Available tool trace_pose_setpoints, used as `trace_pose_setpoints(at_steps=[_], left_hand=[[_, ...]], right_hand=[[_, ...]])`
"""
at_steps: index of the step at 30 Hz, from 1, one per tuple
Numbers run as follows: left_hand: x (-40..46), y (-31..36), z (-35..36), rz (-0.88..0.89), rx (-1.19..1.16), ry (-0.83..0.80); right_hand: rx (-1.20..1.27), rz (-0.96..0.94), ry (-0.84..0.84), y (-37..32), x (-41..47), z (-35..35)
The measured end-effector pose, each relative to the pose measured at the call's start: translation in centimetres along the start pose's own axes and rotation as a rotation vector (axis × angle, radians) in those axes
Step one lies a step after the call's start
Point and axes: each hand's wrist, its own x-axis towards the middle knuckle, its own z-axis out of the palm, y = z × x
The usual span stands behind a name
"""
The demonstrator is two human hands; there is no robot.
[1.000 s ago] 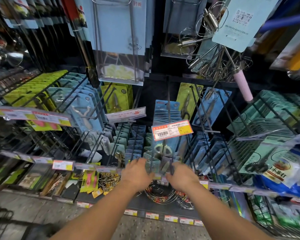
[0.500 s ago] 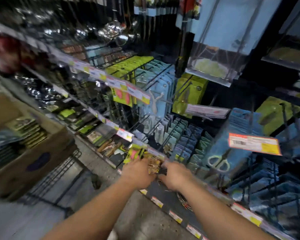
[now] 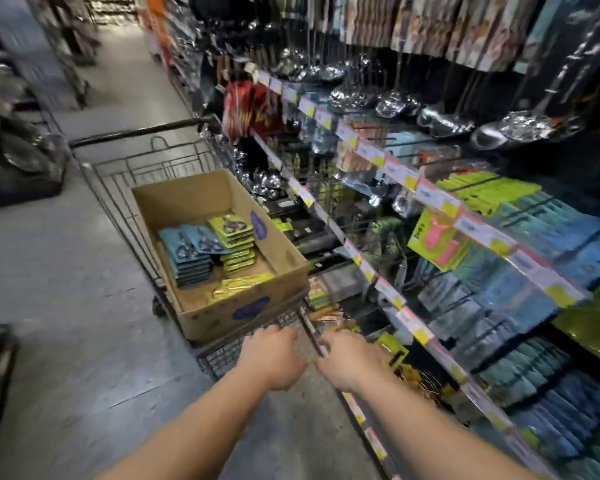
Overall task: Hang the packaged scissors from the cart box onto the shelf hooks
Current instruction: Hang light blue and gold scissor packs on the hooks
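A brown cardboard box [image 3: 284, 258] sits in a wire cart [image 3: 118, 188] to my left. Inside it lie a stack of blue scissor packs [image 3: 189, 252] and a stack of yellow-green scissor packs [image 3: 234, 240]. My left hand [image 3: 272, 356] and my right hand [image 3: 349, 363] hover side by side, palms down, just in front of the near end of the cart, with nothing visible in either. On the right, shelf hooks [image 3: 534, 299] carry rows of blue and green packs.
Shelf rails with price tags [image 3: 371, 150] run diagonally along the right. Steel ladles [image 3: 444, 123] hang above them. The grey aisle floor [image 3: 66, 306] stretches to the left, with dark bags [image 3: 18, 161] at the far left.
The view has swung left from the shelf hooks to the cart and box. Both hands have come away from the hooks and now hang near the cart's end.
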Motion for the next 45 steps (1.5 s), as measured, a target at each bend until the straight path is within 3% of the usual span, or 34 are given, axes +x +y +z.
trace_pose_setpoints(at_steps=[8, 15, 27, 45], left_hand=[[2.4, -12.4, -5.3, -0.082, -0.044, 0.055], [4.7, -17.6, -7.0, -0.114, -0.1, 0.11], [12.4, -21.2, -7.9, -0.198, -0.113, 0.043], [27.8, -22.2, -4.8, -0.211, -0.193, -0.24]], right_hand=[[0.002, -0.091, 0.022, -11.9, 7.3, 0.0], [-0.008, -0.106, -0.009, -16.4, 11.1, -0.5], [0.025, -0.115, -0.079, -17.9, 20.8, -0.9], [0.115, 0.099, -0.285, -13.0, 33.6, -1.3]])
